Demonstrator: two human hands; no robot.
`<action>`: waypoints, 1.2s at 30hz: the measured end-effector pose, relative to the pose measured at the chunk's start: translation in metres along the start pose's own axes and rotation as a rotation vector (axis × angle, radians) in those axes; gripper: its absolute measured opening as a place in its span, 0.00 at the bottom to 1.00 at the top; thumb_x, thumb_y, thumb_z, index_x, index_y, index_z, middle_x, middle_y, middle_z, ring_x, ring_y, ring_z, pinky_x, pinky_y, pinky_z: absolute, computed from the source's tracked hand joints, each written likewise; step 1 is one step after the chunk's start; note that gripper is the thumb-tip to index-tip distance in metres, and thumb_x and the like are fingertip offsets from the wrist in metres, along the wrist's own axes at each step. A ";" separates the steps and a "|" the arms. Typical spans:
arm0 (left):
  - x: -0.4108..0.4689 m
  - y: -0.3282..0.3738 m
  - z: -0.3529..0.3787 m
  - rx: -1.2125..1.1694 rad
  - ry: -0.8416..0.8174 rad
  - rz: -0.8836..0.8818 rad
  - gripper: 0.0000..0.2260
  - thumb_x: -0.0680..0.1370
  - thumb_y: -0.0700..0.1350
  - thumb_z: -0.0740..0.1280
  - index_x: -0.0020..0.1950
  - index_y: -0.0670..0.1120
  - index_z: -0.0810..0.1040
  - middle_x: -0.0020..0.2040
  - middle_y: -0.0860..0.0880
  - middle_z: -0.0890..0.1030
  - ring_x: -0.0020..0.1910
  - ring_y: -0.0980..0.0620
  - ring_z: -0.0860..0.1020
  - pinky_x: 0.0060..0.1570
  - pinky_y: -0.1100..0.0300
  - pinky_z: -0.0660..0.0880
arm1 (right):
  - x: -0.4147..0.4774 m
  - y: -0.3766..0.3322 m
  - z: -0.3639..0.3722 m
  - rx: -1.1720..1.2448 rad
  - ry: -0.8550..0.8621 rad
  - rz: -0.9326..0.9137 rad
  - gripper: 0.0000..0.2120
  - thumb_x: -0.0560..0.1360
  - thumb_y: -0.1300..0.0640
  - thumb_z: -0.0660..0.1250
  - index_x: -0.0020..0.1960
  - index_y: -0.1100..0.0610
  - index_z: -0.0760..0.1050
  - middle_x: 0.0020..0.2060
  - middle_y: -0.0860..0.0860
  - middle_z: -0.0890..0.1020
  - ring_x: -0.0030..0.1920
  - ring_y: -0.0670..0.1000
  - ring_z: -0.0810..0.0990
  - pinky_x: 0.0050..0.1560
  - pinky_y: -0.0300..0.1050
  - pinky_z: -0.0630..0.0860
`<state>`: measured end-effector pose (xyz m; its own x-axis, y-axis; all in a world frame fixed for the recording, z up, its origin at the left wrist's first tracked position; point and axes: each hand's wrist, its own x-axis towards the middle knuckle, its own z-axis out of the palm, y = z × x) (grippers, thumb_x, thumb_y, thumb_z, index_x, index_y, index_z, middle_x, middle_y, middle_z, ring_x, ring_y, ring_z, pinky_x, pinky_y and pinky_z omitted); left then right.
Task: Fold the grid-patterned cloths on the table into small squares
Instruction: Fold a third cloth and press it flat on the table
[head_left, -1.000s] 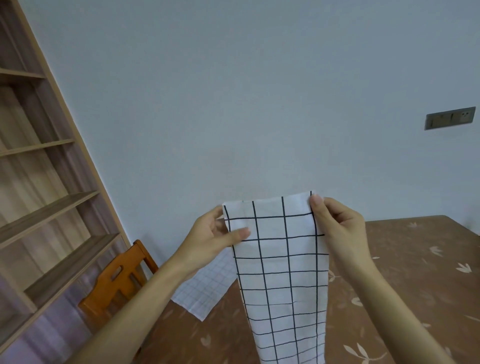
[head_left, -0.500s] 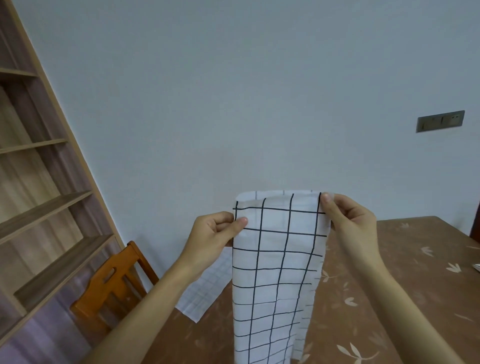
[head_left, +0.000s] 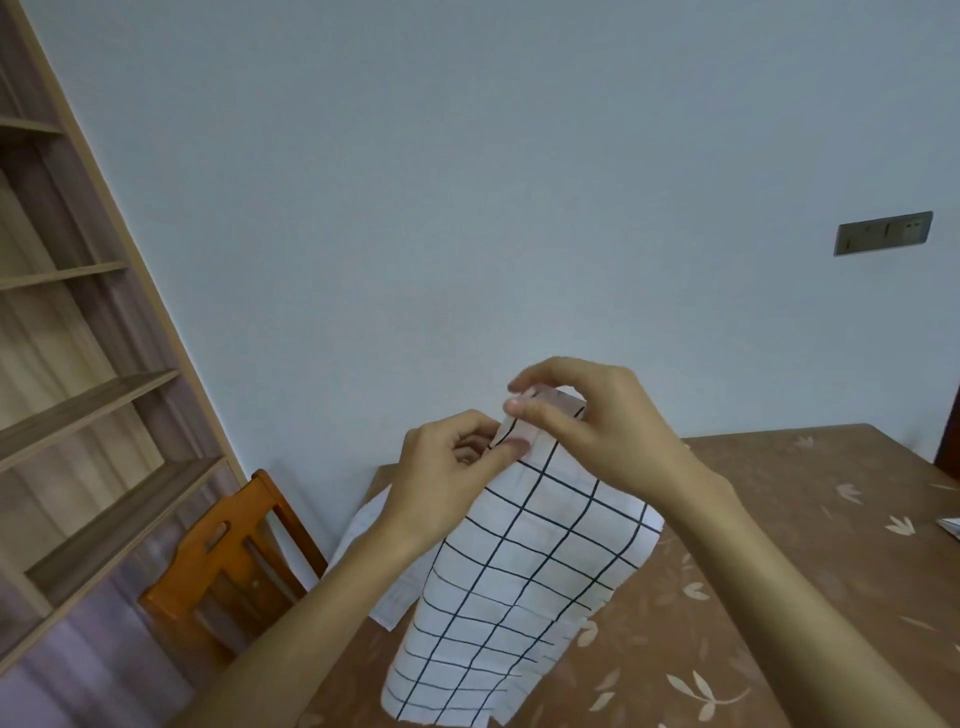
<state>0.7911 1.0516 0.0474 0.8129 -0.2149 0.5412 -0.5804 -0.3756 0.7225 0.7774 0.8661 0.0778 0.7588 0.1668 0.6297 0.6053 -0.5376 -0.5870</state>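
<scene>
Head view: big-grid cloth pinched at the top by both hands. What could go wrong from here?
1. The left hand and right hand hold the big-grid cloth only by the tips of their fingers at its top; a slip could drop a corner and open the fold.
2. The cloth hangs slanted, so its edges may end up misaligned.
3. The second cloth lies at the left edge of the table; dragging across it might pull it off.

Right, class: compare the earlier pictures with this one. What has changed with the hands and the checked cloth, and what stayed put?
The right hand moved left to meet the left hand, bringing the top corners of the cloth together; its top edge is now gathered. Both hands still pinch it. The second cloth, table and chair stayed put.
</scene>
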 end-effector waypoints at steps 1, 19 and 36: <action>-0.001 0.000 0.001 -0.004 0.009 -0.009 0.08 0.74 0.46 0.76 0.39 0.47 0.81 0.29 0.58 0.76 0.30 0.58 0.73 0.35 0.62 0.72 | 0.003 0.000 0.002 0.033 0.015 -0.001 0.08 0.76 0.48 0.71 0.51 0.51 0.83 0.46 0.44 0.86 0.51 0.42 0.82 0.56 0.46 0.77; -0.005 -0.020 -0.009 -0.134 -0.054 -0.104 0.28 0.71 0.57 0.77 0.43 0.32 0.73 0.36 0.34 0.74 0.36 0.47 0.71 0.39 0.53 0.70 | 0.009 -0.001 0.007 -0.017 0.032 0.011 0.18 0.71 0.40 0.73 0.56 0.48 0.80 0.44 0.45 0.84 0.49 0.43 0.80 0.52 0.40 0.76; 0.001 -0.024 -0.019 -0.303 0.074 -0.226 0.19 0.70 0.48 0.75 0.54 0.35 0.81 0.51 0.40 0.86 0.54 0.39 0.84 0.58 0.46 0.81 | -0.036 0.043 -0.014 0.456 0.263 0.393 0.14 0.79 0.50 0.67 0.42 0.58 0.82 0.35 0.54 0.79 0.37 0.46 0.73 0.40 0.42 0.69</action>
<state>0.8049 1.0772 0.0384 0.9227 -0.0875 0.3754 -0.3839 -0.1203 0.9155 0.7732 0.8258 0.0372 0.8951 -0.2094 0.3936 0.3801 -0.1030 -0.9192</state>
